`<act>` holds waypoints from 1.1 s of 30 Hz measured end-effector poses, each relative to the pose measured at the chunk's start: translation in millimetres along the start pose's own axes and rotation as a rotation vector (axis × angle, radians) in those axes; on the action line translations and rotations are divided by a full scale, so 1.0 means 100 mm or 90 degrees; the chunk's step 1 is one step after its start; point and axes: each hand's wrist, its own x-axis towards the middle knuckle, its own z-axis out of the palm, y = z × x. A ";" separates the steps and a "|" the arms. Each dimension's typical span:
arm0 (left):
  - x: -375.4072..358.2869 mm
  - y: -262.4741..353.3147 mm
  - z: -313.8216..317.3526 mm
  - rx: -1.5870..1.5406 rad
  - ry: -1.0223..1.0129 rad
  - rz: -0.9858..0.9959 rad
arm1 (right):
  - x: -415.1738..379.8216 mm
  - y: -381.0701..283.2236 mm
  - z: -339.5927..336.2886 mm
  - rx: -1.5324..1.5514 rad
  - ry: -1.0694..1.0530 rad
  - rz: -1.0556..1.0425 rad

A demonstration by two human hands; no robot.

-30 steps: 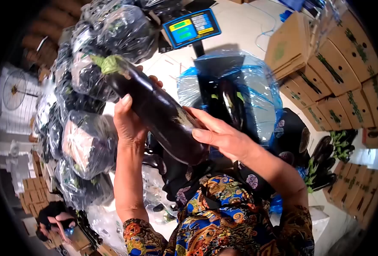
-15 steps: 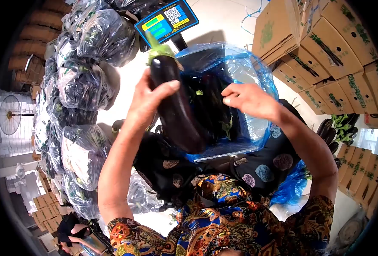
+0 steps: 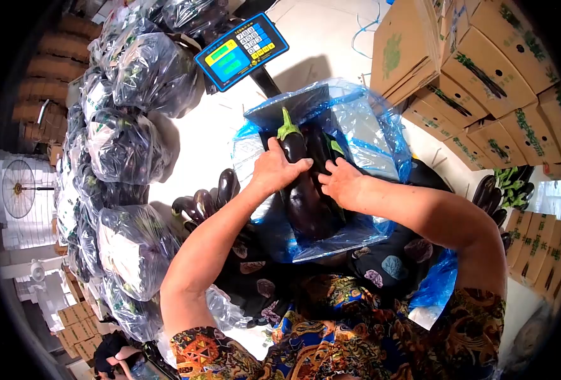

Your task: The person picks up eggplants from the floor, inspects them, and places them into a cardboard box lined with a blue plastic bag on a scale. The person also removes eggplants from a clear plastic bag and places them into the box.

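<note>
My left hand [image 3: 278, 168] grips a large dark eggplant [image 3: 304, 206] by its upper part. Its green stem points away from me, and it lies inside a box lined with a blue plastic bag [image 3: 369, 142]. Beside it, on the right, are more eggplants [image 3: 318, 144] in the lined box. My right hand [image 3: 342, 182] rests on these with fingers bent, close to the held eggplant; whether it grips one is hard to see. The lined box sits in front of my lap.
A blue-framed scale display [image 3: 241, 52] stands beyond the box. Bagged eggplants [image 3: 128, 136] are piled on the left, with loose eggplants [image 3: 204, 202] nearer. Printed cartons [image 3: 489, 76] are stacked at right. Another person [image 3: 112, 354] is at lower left.
My left hand has lowered the eggplant from above the box's left side into the lined box. My right hand has moved down and left onto the eggplants there.
</note>
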 end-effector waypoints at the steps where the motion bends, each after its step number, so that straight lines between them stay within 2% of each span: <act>1: 0.04 0.02 0.00 0.028 -0.017 -0.021 | 0.02 -0.01 -0.03 -0.004 -0.028 0.015; 3: 0.12 0.00 0.05 0.073 -0.018 -0.007 | 0.08 -0.04 -0.08 -0.011 -0.083 0.041; 10: 0.12 0.13 0.05 0.148 -0.043 -0.049 | 0.10 -0.09 -0.04 -0.029 -0.057 0.068; 14: 0.20 0.21 0.16 0.238 -0.062 -0.060 | 0.21 -0.10 -0.04 -0.030 -0.138 0.034; 15: 0.20 0.27 0.15 0.243 -0.059 -0.070 | 0.20 -0.08 -0.05 -0.032 -0.111 0.051; 17: 0.11 0.20 0.22 0.236 0.112 0.049 | 0.14 -0.11 -0.02 -0.026 -0.059 0.080; 20: 0.12 0.11 0.32 0.165 0.209 0.166 | 0.07 -0.12 -0.12 -0.023 -0.068 0.072; 23: 0.16 0.08 0.35 0.093 0.107 0.105 | 0.07 -0.10 0.01 -0.015 -0.010 0.076; 24: 0.17 0.09 0.33 0.071 0.073 0.087 | 0.03 -0.09 -0.10 -0.035 -0.061 0.056; 30: 0.18 0.28 0.26 0.175 0.042 0.014 | 0.06 -0.02 -0.14 0.027 -0.135 0.027; 33: 0.25 0.22 0.23 0.208 0.017 0.021 | 0.11 0.00 -0.02 0.059 -0.094 0.035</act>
